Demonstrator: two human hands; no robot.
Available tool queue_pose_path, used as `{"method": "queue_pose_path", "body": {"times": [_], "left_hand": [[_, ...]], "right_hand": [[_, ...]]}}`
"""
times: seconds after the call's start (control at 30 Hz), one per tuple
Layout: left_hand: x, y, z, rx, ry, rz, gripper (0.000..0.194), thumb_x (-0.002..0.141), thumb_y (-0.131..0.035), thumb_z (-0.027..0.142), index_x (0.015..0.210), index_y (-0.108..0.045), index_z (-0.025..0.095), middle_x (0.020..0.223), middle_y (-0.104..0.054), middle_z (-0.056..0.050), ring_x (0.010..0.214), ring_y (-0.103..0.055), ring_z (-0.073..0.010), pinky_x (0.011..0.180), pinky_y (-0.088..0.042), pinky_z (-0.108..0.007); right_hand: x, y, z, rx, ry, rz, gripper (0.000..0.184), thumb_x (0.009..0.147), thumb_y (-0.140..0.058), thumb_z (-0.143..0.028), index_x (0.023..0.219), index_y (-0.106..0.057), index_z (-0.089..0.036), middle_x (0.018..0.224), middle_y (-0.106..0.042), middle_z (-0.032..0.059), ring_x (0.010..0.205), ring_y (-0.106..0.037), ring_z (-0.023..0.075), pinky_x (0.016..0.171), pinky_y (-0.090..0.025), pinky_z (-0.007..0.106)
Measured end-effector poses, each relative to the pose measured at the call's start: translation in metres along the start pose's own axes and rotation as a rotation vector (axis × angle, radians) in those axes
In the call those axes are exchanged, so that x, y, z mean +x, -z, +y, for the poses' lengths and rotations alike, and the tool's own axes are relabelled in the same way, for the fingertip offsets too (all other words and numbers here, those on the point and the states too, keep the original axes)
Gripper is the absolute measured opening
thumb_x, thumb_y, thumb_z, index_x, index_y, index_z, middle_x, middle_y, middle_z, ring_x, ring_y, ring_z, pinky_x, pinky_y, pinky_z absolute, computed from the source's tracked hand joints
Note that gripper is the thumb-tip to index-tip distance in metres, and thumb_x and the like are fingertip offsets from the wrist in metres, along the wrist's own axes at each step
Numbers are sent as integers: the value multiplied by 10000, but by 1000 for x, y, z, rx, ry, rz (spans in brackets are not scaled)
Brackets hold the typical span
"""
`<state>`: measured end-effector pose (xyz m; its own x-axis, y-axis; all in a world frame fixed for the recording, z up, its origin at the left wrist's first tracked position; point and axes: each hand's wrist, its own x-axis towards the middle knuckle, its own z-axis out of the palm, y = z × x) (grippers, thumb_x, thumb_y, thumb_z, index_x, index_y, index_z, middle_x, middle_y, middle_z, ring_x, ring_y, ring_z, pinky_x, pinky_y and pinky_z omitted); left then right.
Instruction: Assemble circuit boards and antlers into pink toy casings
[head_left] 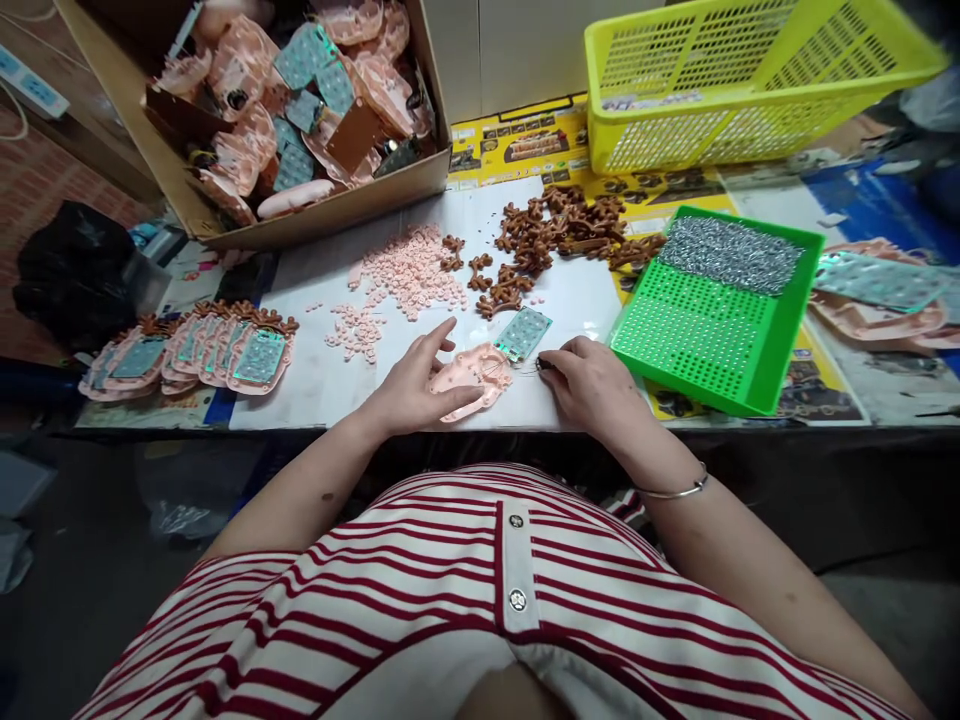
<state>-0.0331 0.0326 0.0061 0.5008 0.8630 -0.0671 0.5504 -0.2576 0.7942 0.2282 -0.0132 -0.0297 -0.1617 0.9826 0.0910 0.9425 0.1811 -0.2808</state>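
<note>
My left hand rests on a pink plastic shell, its thumb across the near side and its fingers around the far edge. Thin wires run from the shell to a teal circuit board lying just beyond it on the white sheet. Between the thumb and fingertips of my right hand is a small dark round part on thin wires, to the right of the shell. Its exact kind is too small to tell.
Behind lie pink small pieces and brown bone-shaped parts. A green tray of metal screws stands right, a yellow basket behind it. A cardboard box of shells is back left; assembled shells lie left.
</note>
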Motion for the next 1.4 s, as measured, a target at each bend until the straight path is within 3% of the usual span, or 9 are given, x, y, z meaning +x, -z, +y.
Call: {"method": "queue_pose_path", "body": {"times": [0.23,0.33,0.53,0.63,0.8,0.87,1.0,1.17,1.4], "left_hand": [[15,-14,14,130,113,-173,1081,663,-812,390,1599,-314,177,1532,-489,-177,1391,-485,-376,1161,-379,-488],[16,-21,12,-39,187,-86,1022,632,-815,350,1551,-406,173,1414,-608,-147,1276,-590,-349,1076,-458,-441],[29,-23,10,-528,293,-81,505,638,-815,400,1035,-724,101,936,-742,-90,796,-685,-212,715,-520,-299],[33,-10,20,-475,-12,49,434,712,-820,345,1084,-733,140,1001,-742,-78,855,-678,-176,785,-526,-290],[23,16,49,59,-912,256,338,841,-733,166,1154,-744,294,1033,-692,-46,954,-660,-141,844,-541,-269],[20,18,53,93,-1005,293,365,854,-726,166,1186,-718,317,1177,-669,-65,1083,-654,-164,906,-548,-296],[21,5,42,-274,-633,351,352,857,-742,238,1193,-655,295,1205,-689,-45,1143,-656,-196,1016,-518,-374],[16,-17,32,-960,30,190,561,688,-818,231,1207,-607,256,1154,-712,-22,1018,-687,-198,969,-533,-385],[7,-26,44,-1184,177,-122,569,597,-798,145,1153,-677,155,966,-741,-59,872,-691,-205,896,-513,-345]], "right_hand": [[-2,-6,8,74,33,38,299,956,-468,-142,1030,-757,-130,949,-658,153,877,-587,262,810,-445,357],[1,-7,7,240,-27,62,270,946,-492,-172,956,-759,-128,918,-639,160,875,-577,274,827,-450,387],[15,-10,6,518,-75,165,195,909,-563,-240,943,-741,-166,928,-631,132,924,-600,273,885,-486,435],[22,-7,2,688,-85,228,202,914,-573,-325,948,-716,-187,955,-658,111,930,-635,247,894,-522,439],[20,5,-23,1275,-50,272,373,912,-560,-601,1040,-646,-261,989,-725,41,921,-700,188,843,-597,386],[17,9,-33,1630,-51,261,417,772,-742,-628,983,-657,-279,943,-739,13,887,-711,184,812,-612,371],[16,11,-39,1741,-88,260,370,760,-795,-571,929,-679,-263,999,-767,17,880,-722,172,822,-622,368],[13,16,-30,1053,204,509,190,940,-641,-402,1025,-698,-242,1066,-775,72,994,-723,192,913,-593,385],[6,33,-28,452,476,657,168,981,-558,-253,1114,-656,-223,1145,-768,114,1058,-730,219,870,-592,402]]}}
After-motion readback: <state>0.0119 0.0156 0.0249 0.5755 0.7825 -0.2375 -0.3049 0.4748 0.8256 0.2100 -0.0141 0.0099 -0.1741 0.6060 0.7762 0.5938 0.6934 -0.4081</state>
